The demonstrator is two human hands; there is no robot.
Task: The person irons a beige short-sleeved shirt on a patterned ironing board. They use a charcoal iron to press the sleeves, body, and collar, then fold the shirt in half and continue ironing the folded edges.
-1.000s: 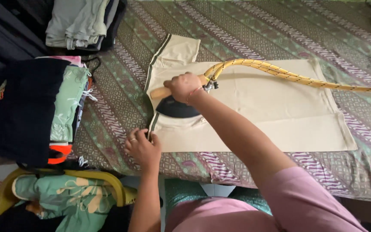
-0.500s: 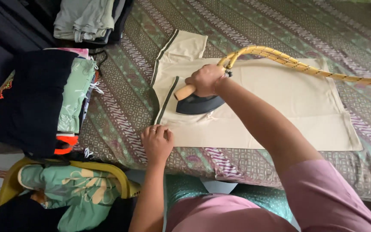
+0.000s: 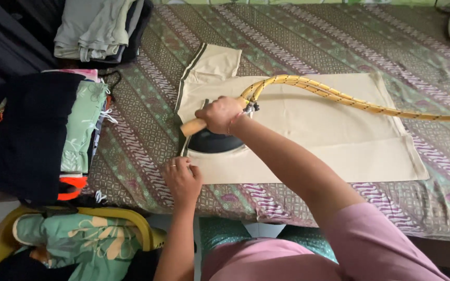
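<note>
A right hand [image 3: 224,114] closes fully around the wooden handle of a dark iron [image 3: 213,141] resting on a beige garment [image 3: 319,140], while the left hand [image 3: 182,179], fingers loosely spread, pins the cloth's near edge just below the iron. Lingering heat could scorch the fabric; the yellow braided cord [image 3: 334,96] trailing rightward could drag across it. Stacked clothes [image 3: 42,130] lie left of both hands.

Right hand [image 3: 225,114] grips the wooden handle of a dark clothes iron [image 3: 214,141] resting on a beige shirt [image 3: 329,130], spread flat on a patterned cloth [image 3: 298,47]. Yellow braided cord [image 3: 339,96] runs rightwards off the iron. Left hand [image 3: 182,179] presses the shirt's near edge, just beside the iron. Folded clothes stack [image 3: 42,130] lies at left
</note>
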